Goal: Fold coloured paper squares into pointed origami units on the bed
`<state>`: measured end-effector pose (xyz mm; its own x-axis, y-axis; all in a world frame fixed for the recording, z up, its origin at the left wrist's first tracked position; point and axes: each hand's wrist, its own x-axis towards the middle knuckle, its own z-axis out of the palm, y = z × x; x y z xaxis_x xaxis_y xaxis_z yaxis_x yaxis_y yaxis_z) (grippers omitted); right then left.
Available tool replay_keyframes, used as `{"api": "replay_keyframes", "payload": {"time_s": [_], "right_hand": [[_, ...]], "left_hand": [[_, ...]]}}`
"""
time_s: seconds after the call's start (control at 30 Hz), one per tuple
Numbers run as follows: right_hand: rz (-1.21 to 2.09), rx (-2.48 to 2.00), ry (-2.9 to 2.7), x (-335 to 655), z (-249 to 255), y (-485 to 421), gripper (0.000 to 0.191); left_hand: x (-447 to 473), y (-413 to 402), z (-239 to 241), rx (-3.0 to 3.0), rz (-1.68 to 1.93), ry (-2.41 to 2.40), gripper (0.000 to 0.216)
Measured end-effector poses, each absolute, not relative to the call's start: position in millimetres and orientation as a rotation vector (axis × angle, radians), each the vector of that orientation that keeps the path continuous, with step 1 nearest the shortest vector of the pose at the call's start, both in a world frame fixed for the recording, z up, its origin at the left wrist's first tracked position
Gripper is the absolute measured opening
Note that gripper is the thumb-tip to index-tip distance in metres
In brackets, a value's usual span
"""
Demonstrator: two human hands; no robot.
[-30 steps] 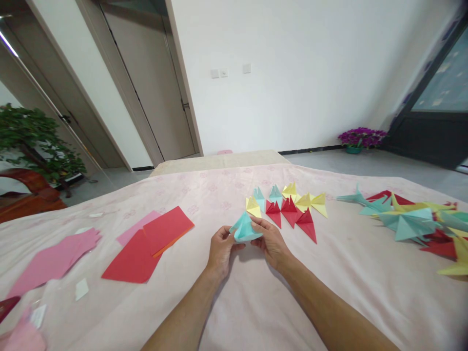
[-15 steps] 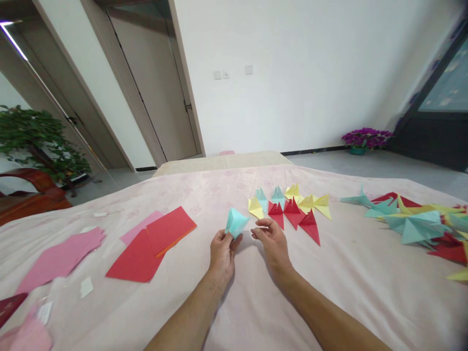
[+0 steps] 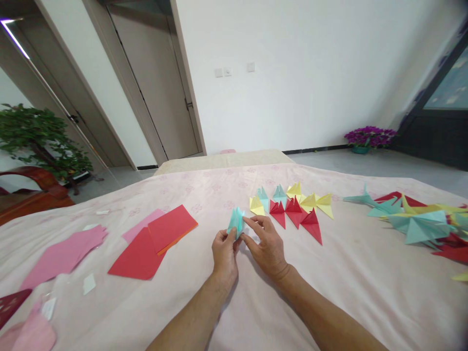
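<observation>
A light-blue folded origami paper (image 3: 236, 222) is held up over the middle of the cloth, its folds standing in narrow points. My left hand (image 3: 224, 251) pinches its lower edge between thumb and fingers. From the right, my right hand (image 3: 265, 243) closes thumb and fingers on the paper's right side. Just beyond lie several part-folded origami pieces: red ones (image 3: 294, 210), yellow ones (image 3: 309, 201) and light-blue ones (image 3: 280, 195).
Red paper sheets (image 3: 139, 256) and pink sheets (image 3: 62, 256) lie at the left on the pink tablecloth (image 3: 204, 302). A heap of folded paper cranes (image 3: 417, 224) covers the right side. A dark red object (image 3: 12, 304) sits at the left edge.
My right hand has moved left onto the light-blue paper and now grips its right side. The paper's wide face has narrowed into upright points. My left hand keeps its pinch.
</observation>
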<state>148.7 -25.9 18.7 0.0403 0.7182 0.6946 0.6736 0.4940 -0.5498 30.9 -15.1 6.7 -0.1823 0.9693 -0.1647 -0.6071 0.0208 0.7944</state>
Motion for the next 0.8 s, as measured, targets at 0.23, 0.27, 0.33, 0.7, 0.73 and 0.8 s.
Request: {"api": "replay_keyframes", "payload": {"time_s": [0.23, 0.27, 0.33, 0.7, 0.73, 0.8], "right_hand": [[0.027, -1.196, -1.688, 142.8, 25.2, -31.5, 0.036], [0.052, -1.23, -1.657, 143.2, 24.3, -30.2, 0.029], [0.112, -1.288, -1.585, 145.5, 21.0, -25.7, 0.016], [0.229, -1.185, -1.402, 151.0, 10.4, -14.0, 0.01], [0.223, -1.156, -1.417, 150.2, 11.0, -15.7, 0.006], [0.219, -1.104, -1.466, 148.2, 12.7, -19.9, 0.007]], "left_hand": [[31.5, -14.8, -0.6, 0.603, 1.583, 0.961, 0.033], [31.7, -14.5, -1.0, 0.59, 1.592, 0.95, 0.032], [32.2, -13.8, -1.1, 0.556, 1.6, 0.934, 0.031], [32.8, -13.3, 0.5, 0.501, 1.603, 0.949, 0.029], [32.6, -13.4, 0.4, 0.499, 1.606, 0.945, 0.029], [32.2, -13.3, -0.3, 0.497, 1.61, 0.936, 0.028]]}}
